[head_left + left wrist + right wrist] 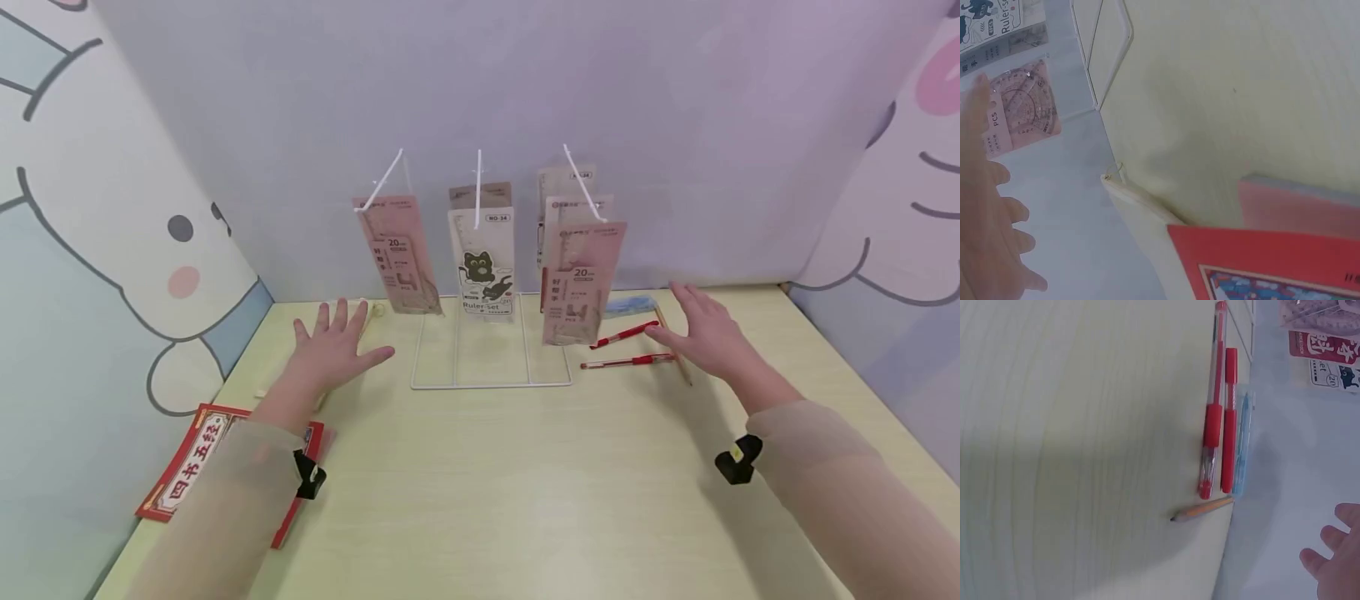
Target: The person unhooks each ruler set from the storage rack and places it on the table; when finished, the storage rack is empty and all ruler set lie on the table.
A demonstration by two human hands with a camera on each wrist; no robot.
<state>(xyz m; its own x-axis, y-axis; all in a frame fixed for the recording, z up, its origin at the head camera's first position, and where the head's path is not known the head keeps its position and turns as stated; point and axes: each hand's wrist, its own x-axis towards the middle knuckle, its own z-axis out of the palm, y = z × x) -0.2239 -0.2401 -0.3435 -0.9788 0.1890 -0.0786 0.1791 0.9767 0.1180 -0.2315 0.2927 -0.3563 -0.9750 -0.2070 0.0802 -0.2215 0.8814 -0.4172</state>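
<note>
Hands (322, 354) (708, 335) apart, ruler packs (486, 267) between

1. A pink ruler packet (400, 257) bore dark lettering.
2. A white Ruler-set packet (483, 262) wore a black cartoon-cat print.
3. The wire rack (491, 386) was white.
4. Two gel pens (1212, 425) showed red; a pencil (1204, 509), orange-tan with a dark tip.
5. A red book (191, 462) carried a white title panel with dark characters.
6. Faint wood grain streaked the pale yellow tabletop (495, 492).
7. The sleeves (825, 467) were plain beige.

The head view looks forward and down over the tabletop (480, 483). Nearer, sideways-turned, both wrist views share the wire rack (491, 386).
</note>
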